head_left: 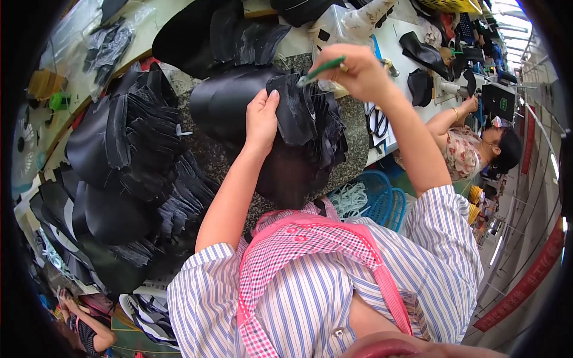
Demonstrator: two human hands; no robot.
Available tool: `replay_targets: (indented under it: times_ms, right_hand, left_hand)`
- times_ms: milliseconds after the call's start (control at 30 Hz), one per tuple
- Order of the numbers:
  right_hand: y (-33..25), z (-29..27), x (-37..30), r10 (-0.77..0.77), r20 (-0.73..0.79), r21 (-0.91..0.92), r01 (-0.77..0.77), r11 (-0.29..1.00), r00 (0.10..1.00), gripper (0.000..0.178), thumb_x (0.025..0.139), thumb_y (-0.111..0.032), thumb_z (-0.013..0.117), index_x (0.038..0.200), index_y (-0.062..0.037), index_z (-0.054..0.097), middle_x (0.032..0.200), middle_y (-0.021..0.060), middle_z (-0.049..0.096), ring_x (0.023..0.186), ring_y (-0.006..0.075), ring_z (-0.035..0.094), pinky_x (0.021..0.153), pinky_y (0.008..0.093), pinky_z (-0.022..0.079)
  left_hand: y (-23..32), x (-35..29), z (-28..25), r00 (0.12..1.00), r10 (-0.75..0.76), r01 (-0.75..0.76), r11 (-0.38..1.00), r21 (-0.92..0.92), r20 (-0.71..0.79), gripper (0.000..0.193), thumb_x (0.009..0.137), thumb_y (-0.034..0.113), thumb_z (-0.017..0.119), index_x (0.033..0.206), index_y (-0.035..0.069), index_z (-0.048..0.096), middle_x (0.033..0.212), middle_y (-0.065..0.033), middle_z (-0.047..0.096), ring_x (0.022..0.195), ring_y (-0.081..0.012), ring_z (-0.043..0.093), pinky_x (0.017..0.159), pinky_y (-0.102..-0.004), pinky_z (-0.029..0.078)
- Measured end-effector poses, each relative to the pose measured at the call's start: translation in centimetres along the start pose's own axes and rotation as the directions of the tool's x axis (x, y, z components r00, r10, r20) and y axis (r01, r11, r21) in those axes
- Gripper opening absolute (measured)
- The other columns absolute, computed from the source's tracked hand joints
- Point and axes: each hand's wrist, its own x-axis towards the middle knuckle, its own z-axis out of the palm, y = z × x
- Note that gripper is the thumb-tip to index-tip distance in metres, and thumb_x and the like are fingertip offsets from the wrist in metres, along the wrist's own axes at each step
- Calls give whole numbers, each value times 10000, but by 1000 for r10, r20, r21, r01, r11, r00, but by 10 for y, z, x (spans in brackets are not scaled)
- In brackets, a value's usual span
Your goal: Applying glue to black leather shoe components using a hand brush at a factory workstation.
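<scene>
black pieces [291, 122] | hands [261, 119] [357, 71] | left atop | right raised, gripping green tool [325, 68]

Factory workshop; stacked black pieces [291, 116], white worktable [394, 30], nearby co-worker [465, 152]

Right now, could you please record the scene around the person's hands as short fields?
Left hand: thumb on the fanned black pieces
Right hand: raised, holding a green tool
Tool tip: near the pieces; contact unclear, blurred
Under the pieces: speckled slab
Left of slab: more black stacks
Right, below slab: blue basket with white cords
Far right: co-worker
</scene>
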Motion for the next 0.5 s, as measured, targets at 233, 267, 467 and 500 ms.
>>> replay_targets:
  times_ms: [233, 267, 467, 500]
  right_hand:
    - [-16, 6, -57, 52, 211, 251, -105, 962, 976, 104, 634, -47, 609, 724, -29, 560, 666, 70, 549, 604, 194, 532, 539, 275, 405]
    - [-19, 0, -68, 76, 219, 319, -145, 937, 973, 118, 639, -55, 619, 730, -24, 550, 668, 72, 544, 605, 188, 529, 547, 272, 406]
    - [-10, -8, -104, 387, -129, 805, -132, 579, 913, 209, 701, -170, 628, 760, 9, 538, 718, 59, 540, 630, 120, 494, 542, 213, 369]
    - [-7, -2, -107, 405, -123, 823, -135, 552, 906, 215, 701, -181, 629, 753, 5, 536, 711, 58, 540, 628, 118, 490, 538, 213, 364]
  left_hand:
    - [8, -6, -18, 991, -128, 109, 928, -356, -29, 213, 844, 145, 418, 998, 7, 472, 914, -64, 551, 797, -153, 540, 733, -267, 435]
    - [15, -9, -21, 992, -123, 101, 931, -350, -42, 213, 844, 145, 418, 998, 7, 472, 914, -64, 551, 797, -153, 540, 733, -267, 435]
    - [100, -5, -31, 959, 234, -237, 971, -4, -160, 163, 806, 145, 496, 897, 11, 517, 848, -40, 545, 752, -111, 521, 659, -235, 434]
    - [124, -5, -32, 927, 313, -283, 946, 161, -209, 217, 797, 153, 509, 936, -14, 512, 869, -56, 549, 771, -115, 518, 688, -229, 424]
